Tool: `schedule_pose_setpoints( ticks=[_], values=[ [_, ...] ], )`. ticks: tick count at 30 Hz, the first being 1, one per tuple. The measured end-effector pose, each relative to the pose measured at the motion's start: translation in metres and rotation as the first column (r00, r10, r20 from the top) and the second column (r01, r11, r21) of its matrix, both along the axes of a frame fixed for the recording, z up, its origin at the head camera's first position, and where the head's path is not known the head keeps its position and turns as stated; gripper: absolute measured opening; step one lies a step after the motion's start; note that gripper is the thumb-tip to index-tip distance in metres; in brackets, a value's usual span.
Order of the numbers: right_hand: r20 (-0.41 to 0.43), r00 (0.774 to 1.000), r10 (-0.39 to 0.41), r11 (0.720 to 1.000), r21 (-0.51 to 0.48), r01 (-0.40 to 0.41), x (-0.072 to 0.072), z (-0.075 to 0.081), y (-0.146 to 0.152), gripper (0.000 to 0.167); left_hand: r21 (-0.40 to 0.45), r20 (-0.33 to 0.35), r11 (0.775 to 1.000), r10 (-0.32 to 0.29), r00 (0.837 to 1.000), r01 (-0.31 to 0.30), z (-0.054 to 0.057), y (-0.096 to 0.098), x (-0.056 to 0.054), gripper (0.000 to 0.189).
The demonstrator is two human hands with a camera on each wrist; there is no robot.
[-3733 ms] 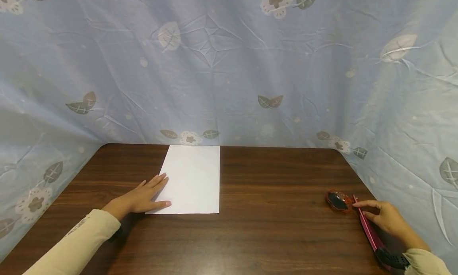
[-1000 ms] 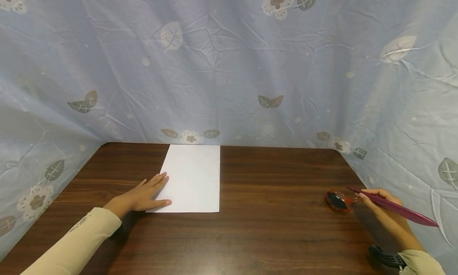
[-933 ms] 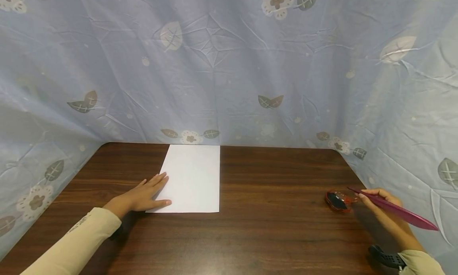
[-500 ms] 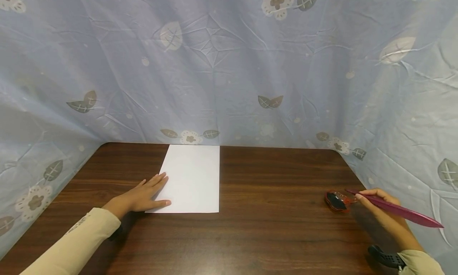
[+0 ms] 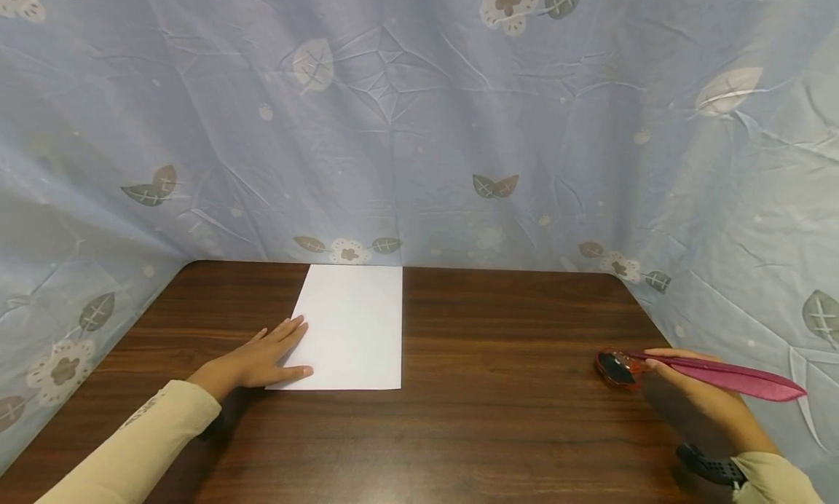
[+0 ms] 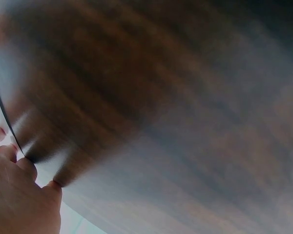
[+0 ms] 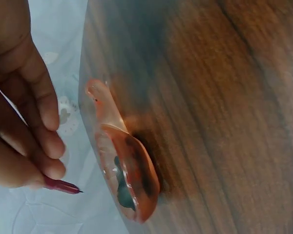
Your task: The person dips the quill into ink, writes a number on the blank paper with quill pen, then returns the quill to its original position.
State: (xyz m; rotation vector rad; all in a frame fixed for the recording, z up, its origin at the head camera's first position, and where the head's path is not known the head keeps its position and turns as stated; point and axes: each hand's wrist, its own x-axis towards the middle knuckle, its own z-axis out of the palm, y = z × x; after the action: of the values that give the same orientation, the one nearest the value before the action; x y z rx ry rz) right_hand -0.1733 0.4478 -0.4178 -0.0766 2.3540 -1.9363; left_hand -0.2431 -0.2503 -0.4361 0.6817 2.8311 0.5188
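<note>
My left hand [image 5: 258,360] lies flat with spread fingers on the left edge of a white sheet of paper [image 5: 354,322]. In the left wrist view its fingertips [image 6: 53,184] show at the lower left. My right hand [image 5: 708,395] pinches a magenta feather quill pen [image 5: 747,380] near its nib, the feather trailing to the right. Left of that hand sits a translucent orange-red dish [image 7: 145,178] with a handle, holding dark ink [image 5: 617,367]. The right wrist view has the nib [image 7: 71,187] beside the dish, apart from the ink.
A brown wood-grain table [image 5: 498,416] bears the paper and dish. Pale blue patterned cloth [image 5: 426,125] hangs behind it and along both sides. A dark wrist strap [image 5: 711,466] is at the right cuff.
The quill, earlier pointing down along the table's right edge, has been lifted and turned feather-right. Over the last second its nib has shifted slightly left toward the dish. The left hand stays put.
</note>
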Motion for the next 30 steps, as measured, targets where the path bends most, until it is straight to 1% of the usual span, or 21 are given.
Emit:
schedule_pose_setpoints(
  ticks=[2,4,5,7,8,9,10,11,12,13,15,17,20,22,26,30],
  values=[
    [0.048,0.998,0.052,0.997,-0.063,-0.049,-0.001,0.001,0.001,0.033,0.001,0.0,1.0,0.0,1.0,0.0,0.0,0.0,0.0,0.091],
    [0.065,0.992,0.107,0.99,-0.095,-0.1,-0.002,0.003,0.003,0.032,0.0,-0.001,1.0,0.0,1.0,0.0,0.0,0.0,0.0,0.091],
    [0.081,0.99,0.119,0.988,-0.106,-0.11,-0.002,0.004,0.003,0.032,0.0,-0.001,1.0,0.001,1.0,-0.001,0.0,0.0,0.0,0.091],
    [0.023,0.994,0.107,0.993,0.038,-0.108,-0.004,0.008,0.003,0.031,-0.001,0.0,1.0,0.003,1.0,-0.003,0.0,0.0,0.0,0.091],
    [-0.006,0.996,0.088,0.986,0.14,-0.086,-0.005,0.009,0.003,0.032,-0.001,0.0,1.0,0.002,1.0,-0.002,0.001,0.0,0.0,0.091],
    [-0.026,0.996,0.083,0.976,0.204,-0.076,-0.006,0.011,0.003,0.033,-0.002,-0.001,1.0,0.001,1.0,-0.001,0.001,0.0,0.0,0.091],
    [-0.05,0.996,0.068,0.956,0.289,-0.051,-0.006,0.012,0.003,0.034,-0.003,0.0,1.0,0.0,1.0,0.0,0.002,0.001,0.0,0.091],
    [-0.081,0.995,0.05,0.922,0.386,-0.015,-0.007,0.013,0.003,0.034,-0.003,0.001,1.0,-0.001,1.0,0.001,0.003,0.001,0.0,0.091],
    [-0.095,0.994,0.05,0.903,0.429,-0.005,-0.008,0.014,0.003,0.034,-0.004,0.001,1.0,-0.003,1.0,0.003,0.003,0.001,0.001,0.091],
    [-0.099,0.994,0.055,0.894,0.447,-0.005,-0.008,0.014,0.002,0.035,-0.005,-0.001,1.0,-0.006,1.0,0.006,0.004,0.001,0.0,0.091],
    [-0.135,0.987,0.083,0.869,0.494,-0.006,-0.01,0.014,0.002,0.033,-0.001,0.0,1.0,-0.008,1.0,0.008,0.004,0.001,0.001,0.091],
    [-0.173,0.979,0.111,0.857,0.516,-0.006,-0.01,0.014,0.001,0.029,0.001,-0.001,1.0,-0.01,1.0,0.01,0.003,0.001,0.0,0.091],
    [-0.202,0.969,0.14,0.866,0.5,-0.021,-0.01,0.014,0.0,0.024,0.005,0.005,1.0,-0.008,1.0,0.008,0.001,0.002,0.0,0.091],
    [-0.196,0.971,0.138,0.879,0.477,-0.029,-0.01,0.015,-0.001,0.022,0.003,0.006,1.0,-0.008,1.0,0.008,0.001,0.002,0.0,0.092],
    [-0.16,0.975,0.156,0.886,0.458,-0.067,-0.012,0.017,-0.002,0.024,0.001,0.008,1.0,-0.009,1.0,0.009,0.002,0.002,0.0,0.092],
    [-0.162,0.963,0.213,0.874,0.472,-0.113,-0.016,0.017,-0.003,0.022,-0.006,0.008,1.0,-0.008,1.0,0.008,0.003,0.002,0.0,0.091]
  ],
)
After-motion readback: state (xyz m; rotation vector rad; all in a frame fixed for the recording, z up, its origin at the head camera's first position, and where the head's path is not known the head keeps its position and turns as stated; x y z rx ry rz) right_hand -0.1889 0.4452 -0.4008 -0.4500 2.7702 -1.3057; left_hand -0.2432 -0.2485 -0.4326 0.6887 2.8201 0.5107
